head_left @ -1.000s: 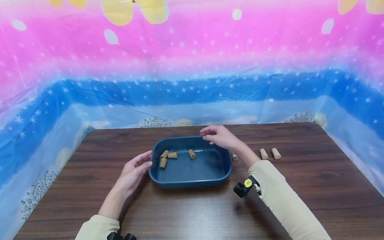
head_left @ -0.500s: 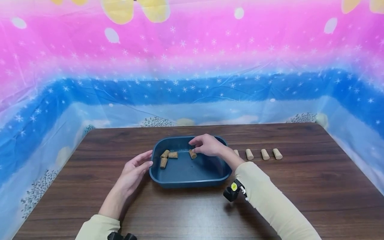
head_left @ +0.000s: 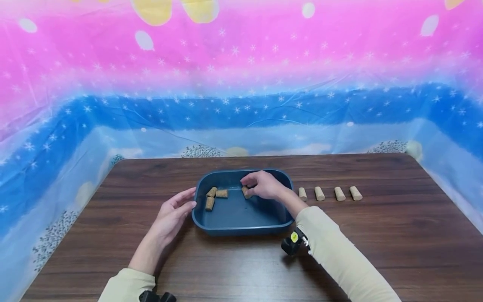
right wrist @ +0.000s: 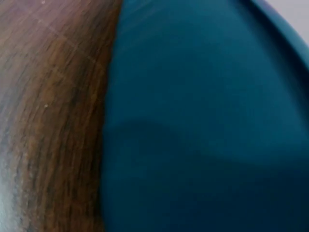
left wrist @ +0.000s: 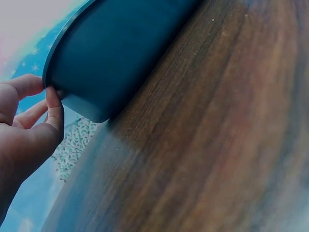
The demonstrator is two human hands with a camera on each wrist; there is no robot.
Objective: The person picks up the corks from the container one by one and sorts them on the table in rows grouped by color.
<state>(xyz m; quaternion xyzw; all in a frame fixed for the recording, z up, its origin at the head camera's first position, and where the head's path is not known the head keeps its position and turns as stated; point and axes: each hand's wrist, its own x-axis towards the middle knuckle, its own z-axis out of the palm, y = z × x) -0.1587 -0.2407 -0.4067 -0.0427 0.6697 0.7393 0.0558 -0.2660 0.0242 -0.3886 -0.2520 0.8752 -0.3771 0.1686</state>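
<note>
In the head view a dark blue rectangular bin (head_left: 241,228) stands on the table. My left hand (head_left: 171,218) is at its left end, fingertips and thumb touching the outer wall by the rim; the left wrist view shows these fingers (left wrist: 34,84) at the bin's edge (left wrist: 106,58). My right hand (head_left: 264,184) reaches inside the bin and pinches a cork stopper (head_left: 246,192) between thumb and fingers, partly hidden by them. More corks (head_left: 222,193) lie together at the bin's left. Only the bin's wall (right wrist: 193,96) fills the right wrist view, without the hand.
Several pale corks (head_left: 340,193) lie in a row on the brown wooden table (head_left: 241,268), right of the bin. A patterned pink and blue cloth (head_left: 241,113) hangs behind the table and along its sides.
My right hand has come down from above the bin's back rim into the bin and onto the cork there. The left hand has stayed at the bin's left end.
</note>
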